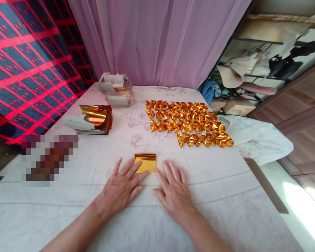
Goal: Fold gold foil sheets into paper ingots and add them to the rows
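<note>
A small sheet of gold foil paper (148,162) lies on the table, with a darker folded strip along its far edge. My left hand (120,189) is spread flat, its fingertips resting on the paper's left part and near edge. At the near right corner of the sheet, my right hand (174,190) lies with fingers apart, the index fingertip touching or just beside it. Beyond them to the right, folded gold foil pieces (189,117) stand in several rows. A curled stack of foil paper (97,119), gold on one face and pale on the other, sits at left.
A clear plastic bag (117,91) holding more paper stands at the back left of the cloth-covered table (136,224). A white plastic bag (262,138) hangs at the right edge. Purple curtain (147,42) closes the back; cluttered shelves (252,70) stand right. One patch at left is pixelated.
</note>
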The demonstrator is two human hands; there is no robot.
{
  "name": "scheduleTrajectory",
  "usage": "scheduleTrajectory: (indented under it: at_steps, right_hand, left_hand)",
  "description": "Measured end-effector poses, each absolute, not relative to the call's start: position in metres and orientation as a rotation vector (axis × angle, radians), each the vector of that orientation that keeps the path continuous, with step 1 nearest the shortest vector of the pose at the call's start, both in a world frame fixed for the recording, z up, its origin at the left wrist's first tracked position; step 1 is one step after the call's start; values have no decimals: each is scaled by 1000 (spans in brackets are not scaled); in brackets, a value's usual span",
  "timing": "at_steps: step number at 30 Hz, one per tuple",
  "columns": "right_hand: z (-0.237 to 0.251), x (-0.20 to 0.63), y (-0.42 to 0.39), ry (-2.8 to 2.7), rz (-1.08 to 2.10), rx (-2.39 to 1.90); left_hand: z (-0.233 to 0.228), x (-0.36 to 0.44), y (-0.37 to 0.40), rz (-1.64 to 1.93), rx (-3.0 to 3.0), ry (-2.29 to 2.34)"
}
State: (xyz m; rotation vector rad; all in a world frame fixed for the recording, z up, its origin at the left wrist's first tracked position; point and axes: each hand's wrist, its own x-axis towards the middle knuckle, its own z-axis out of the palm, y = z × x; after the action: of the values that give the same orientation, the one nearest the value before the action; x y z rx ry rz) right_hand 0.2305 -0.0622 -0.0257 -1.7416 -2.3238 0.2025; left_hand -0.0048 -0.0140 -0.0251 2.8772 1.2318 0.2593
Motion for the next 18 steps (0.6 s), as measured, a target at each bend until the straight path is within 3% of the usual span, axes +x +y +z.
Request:
scheduleTrajectory:
  at_steps: [18]
  right_hand:
    - [-22, 227, -61, -2281, 205, -1778]
  left_hand:
    - [-22, -11, -16, 274, 2872, 1244]
